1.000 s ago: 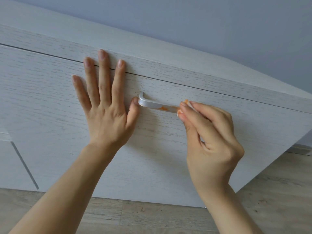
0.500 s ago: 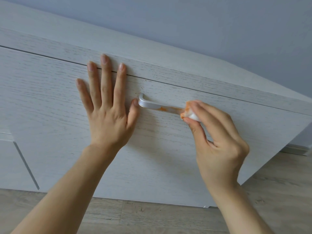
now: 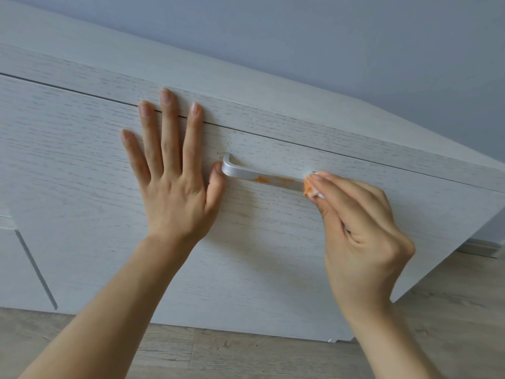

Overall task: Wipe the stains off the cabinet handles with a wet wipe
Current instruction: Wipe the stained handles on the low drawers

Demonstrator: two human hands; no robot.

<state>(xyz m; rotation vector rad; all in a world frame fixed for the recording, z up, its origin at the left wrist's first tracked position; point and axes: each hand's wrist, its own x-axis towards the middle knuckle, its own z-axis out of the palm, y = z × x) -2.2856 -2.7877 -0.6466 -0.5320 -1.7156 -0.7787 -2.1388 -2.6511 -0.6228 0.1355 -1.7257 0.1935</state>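
Observation:
A silver cabinet handle (image 3: 246,175) runs across the white wood-grain door (image 3: 259,255), with orange stains (image 3: 263,179) smeared along its middle. My right hand (image 3: 360,228) pinches a small wet wipe (image 3: 311,188), orange-smeared, against the handle's right part; the handle's right end is hidden behind it. My left hand (image 3: 172,184) lies flat on the door with fingers spread, its thumb tip touching the handle's left end and its fingertips reaching the gap under the top panel.
The cabinet's top panel (image 3: 300,127) slopes down to the right below a grey-blue wall (image 3: 328,36). Another cabinet door (image 3: 16,269) adjoins at the left. Wood-look floor (image 3: 246,351) runs below, with a baseboard (image 3: 481,246) at the right.
My right hand has slid the wipe to the right along the handle, uncovering more of the stained middle. My left hand has stayed flat on the door.

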